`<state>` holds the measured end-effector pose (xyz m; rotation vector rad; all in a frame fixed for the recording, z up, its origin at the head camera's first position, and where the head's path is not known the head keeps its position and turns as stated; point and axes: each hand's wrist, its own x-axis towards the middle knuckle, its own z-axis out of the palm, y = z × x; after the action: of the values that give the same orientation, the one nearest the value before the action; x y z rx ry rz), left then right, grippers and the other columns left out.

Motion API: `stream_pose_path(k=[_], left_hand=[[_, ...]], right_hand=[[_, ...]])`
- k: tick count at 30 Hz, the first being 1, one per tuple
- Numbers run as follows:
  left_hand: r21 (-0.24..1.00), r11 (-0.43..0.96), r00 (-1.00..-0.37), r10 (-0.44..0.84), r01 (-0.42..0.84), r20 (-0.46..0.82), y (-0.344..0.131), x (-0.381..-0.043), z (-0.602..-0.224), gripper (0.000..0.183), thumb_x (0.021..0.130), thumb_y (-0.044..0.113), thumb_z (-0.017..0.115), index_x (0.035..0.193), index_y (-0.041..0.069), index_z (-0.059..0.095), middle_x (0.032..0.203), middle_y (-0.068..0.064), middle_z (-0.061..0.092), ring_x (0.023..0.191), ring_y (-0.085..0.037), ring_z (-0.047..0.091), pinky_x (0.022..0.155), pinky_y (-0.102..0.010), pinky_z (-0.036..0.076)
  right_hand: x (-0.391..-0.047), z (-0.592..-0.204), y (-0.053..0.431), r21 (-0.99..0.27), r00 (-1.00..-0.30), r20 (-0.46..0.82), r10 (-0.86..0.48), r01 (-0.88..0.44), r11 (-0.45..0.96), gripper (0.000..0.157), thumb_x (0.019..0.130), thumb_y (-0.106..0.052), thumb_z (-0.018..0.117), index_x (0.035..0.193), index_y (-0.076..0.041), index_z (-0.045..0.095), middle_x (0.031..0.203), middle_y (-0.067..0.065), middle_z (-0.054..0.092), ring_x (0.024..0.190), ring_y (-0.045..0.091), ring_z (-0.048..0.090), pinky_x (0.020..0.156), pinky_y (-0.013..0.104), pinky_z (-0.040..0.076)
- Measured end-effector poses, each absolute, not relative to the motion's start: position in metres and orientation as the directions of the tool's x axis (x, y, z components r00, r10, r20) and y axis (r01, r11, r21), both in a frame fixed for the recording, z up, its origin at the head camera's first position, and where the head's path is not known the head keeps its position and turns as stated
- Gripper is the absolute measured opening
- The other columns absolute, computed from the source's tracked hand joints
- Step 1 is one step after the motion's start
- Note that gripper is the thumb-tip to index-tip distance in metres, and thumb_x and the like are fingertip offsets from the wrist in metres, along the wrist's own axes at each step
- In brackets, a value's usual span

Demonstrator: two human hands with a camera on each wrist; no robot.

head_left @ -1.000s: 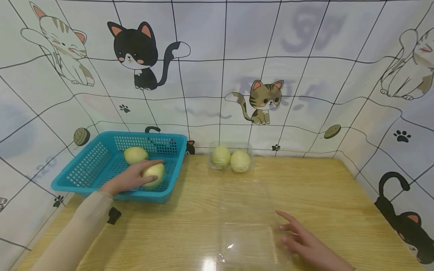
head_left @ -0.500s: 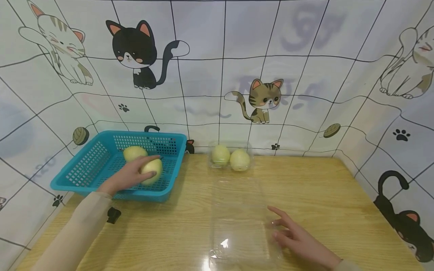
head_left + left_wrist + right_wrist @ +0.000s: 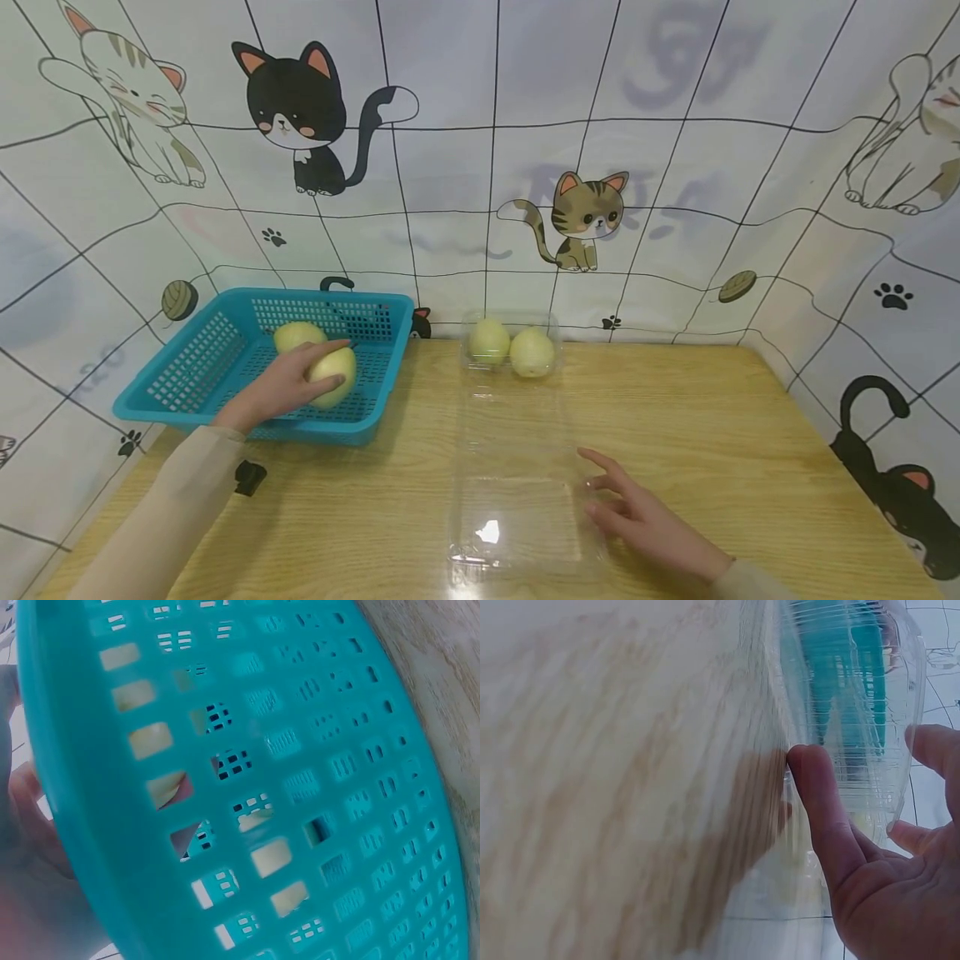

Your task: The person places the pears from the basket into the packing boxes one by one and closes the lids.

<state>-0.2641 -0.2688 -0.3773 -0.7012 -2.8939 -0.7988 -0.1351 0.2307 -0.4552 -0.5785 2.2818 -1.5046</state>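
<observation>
My left hand (image 3: pixel 288 383) reaches over the near rim of a blue plastic basket (image 3: pixel 180 408) and holds a round, pale yellow-green fruit (image 3: pixel 335 375), fingers across its top and thumb on its near side. Behind it a second such fruit (image 3: pixel 296 335) lies in the basket. In the left wrist view the basket wall (image 3: pixel 300 780) hides most of the hand. My right hand (image 3: pixel 637 517), fingers extended, touches the right side of an open, clear plastic clamshell box (image 3: pixel 517 517). In the right wrist view its fingertips meet the box's clear wall (image 3: pixel 855 769).
At the back of the wooden table (image 3: pixel 675 417), against the cat-patterned wall covering (image 3: pixel 450 167), stands another clear box (image 3: pixel 468 364) with two fruits (image 3: pixel 532 352) inside. The basket stands at the left.
The open clamshell box has slid left and slightly away, with my right hand moving along beside it. My left hand and its fruit have shifted slightly left and away within the basket.
</observation>
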Motion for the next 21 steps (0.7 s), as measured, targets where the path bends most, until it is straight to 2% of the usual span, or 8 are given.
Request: stream_pose_path(k=[12, 21], left_hand=[[0.458, 0.783, -0.907, 0.366, 0.42, 0.206, -0.26, -0.257, -0.37, 0.056, 0.093, 0.03, 0.064, 0.142, 0.007, 0.048, 0.122, -0.029, 0.053, 0.085, -0.029, 0.056, 0.056, -0.033, 0.045], [0.467, 0.793, -0.92, 0.332, 0.392, 0.208, -0.253, -0.255, -0.365, 0.057, 0.093, 0.033, 0.065, 0.142, 0.01, 0.048, 0.12, -0.026, 0.054, 0.082, -0.028, 0.056, 0.055, -0.033, 0.046]], right_hand=[[-0.138, -0.452, 0.224, -0.916, -0.862, -0.061, -0.503, -0.152, 0.371, 0.064, 0.101, -0.022, 0.053, 0.154, -0.014, 0.017, 0.134, 0.028, 0.044, 0.101, 0.025, 0.062, 0.076, 0.031, 0.054], [-0.138, -0.451, 0.222, -0.923, -0.857, -0.055, -0.513, -0.153, 0.354, 0.063, 0.102, -0.018, 0.052, 0.154, -0.012, 0.016, 0.134, 0.029, 0.043, 0.1, 0.027, 0.063, 0.072, 0.032, 0.054]])
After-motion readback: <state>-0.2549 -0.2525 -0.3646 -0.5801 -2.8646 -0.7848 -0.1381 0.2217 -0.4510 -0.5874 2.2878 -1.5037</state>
